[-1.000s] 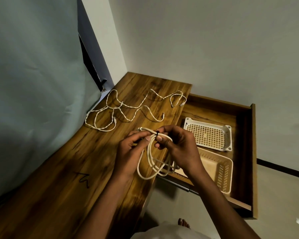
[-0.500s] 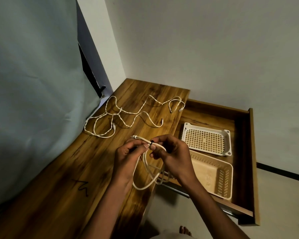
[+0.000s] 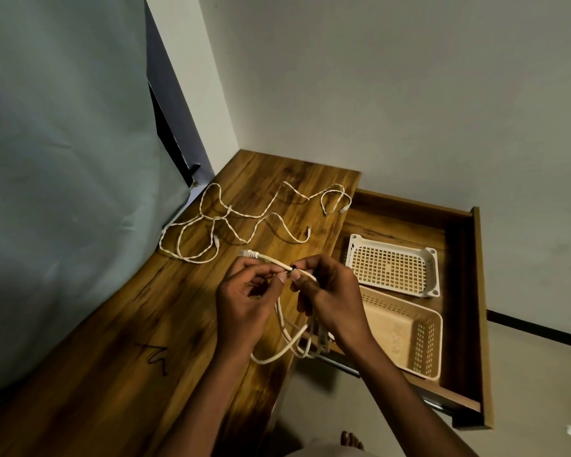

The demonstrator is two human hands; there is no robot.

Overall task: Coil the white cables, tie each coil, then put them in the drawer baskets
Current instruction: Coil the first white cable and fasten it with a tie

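A coiled white cable (image 3: pixel 285 338) hangs in loops between my hands over the wooden table's (image 3: pixel 119 341) right edge. My left hand (image 3: pixel 244 301) and my right hand (image 3: pixel 330 298) both pinch the coil's top, where a small black tie (image 3: pixel 292 267) sits. One plug end (image 3: pixel 246 253) sticks out to the left. Loose white cables (image 3: pixel 231 222) lie tangled on the far part of the table. The open drawer (image 3: pixel 468 308) holds a white basket (image 3: pixel 431 278) and a beige basket (image 3: pixel 432 344).
A grey-green cloth (image 3: pixel 63 159) hangs along the table's left side. A black scribble (image 3: pixel 155 356) marks the tabletop near me. The drawer sticks out to the right over the floor. A bare foot (image 3: pixel 351 440) shows below.
My hands have stayed at the coil's top, with fingers shifting slightly around the black tie. The camera tilted up a little, so the scene sits lower in view.
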